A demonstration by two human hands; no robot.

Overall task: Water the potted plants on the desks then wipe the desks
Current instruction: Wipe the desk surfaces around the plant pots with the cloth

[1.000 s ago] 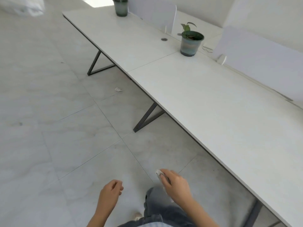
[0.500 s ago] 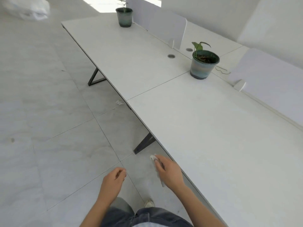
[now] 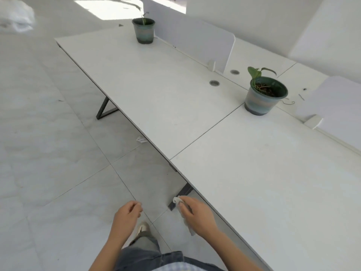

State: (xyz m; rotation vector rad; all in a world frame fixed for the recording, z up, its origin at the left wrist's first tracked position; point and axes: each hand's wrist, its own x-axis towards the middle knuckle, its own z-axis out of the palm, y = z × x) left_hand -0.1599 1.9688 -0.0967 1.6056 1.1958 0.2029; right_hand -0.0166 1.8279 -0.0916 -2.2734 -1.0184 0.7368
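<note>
Paper scrap [image 3: 142,139] on tiled floor [image 3: 48,153]; white divider panel [image 3: 195,42] upright; white bag [image 3: 17,18] far corner.

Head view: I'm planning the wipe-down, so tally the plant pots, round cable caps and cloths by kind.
Potted plants: 2
Cable caps: 2
Cloth: 1
Total: 5

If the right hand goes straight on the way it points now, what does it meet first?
Probably the dark desk leg, just beyond the cloth that the right hand grips. Depth is unclear: the leg may sit lower, so the hand might pass above it, along the desk edge.
</note>
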